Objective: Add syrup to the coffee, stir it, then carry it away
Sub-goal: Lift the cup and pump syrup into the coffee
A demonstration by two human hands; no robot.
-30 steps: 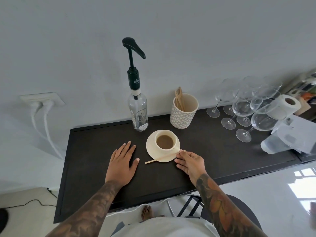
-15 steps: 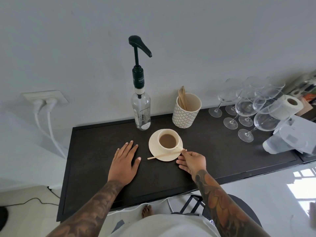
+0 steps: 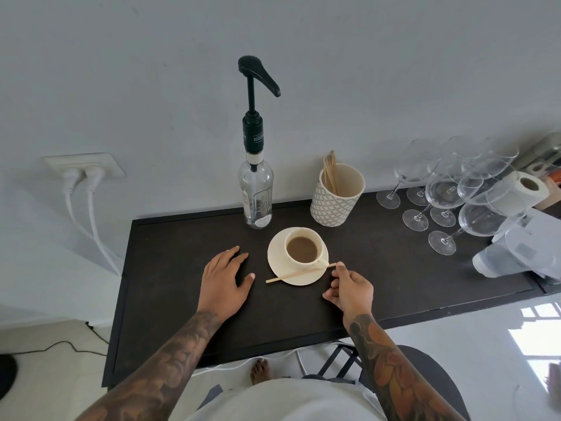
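Soft even daylight, a bright sun patch on the floor (image 3: 534,332) lower right, wide-angle bending at the edges.

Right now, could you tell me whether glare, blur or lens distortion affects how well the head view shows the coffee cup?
Head view: wide-angle bending curves the table edges; sunlight burns out a floor patch at the right; the coffee cup sits sharp in soft, even light, free of glare; the wine glasses overlap into a hard-to-separate cluster.

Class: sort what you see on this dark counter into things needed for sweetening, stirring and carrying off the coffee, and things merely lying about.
Needed: clear glass syrup bottle with black pump; cream cup of milky coffee; cream saucer; thin wooden stirrer, pinched by right hand.

Lying about: patterned stick cup; wine glasses; paper roll.
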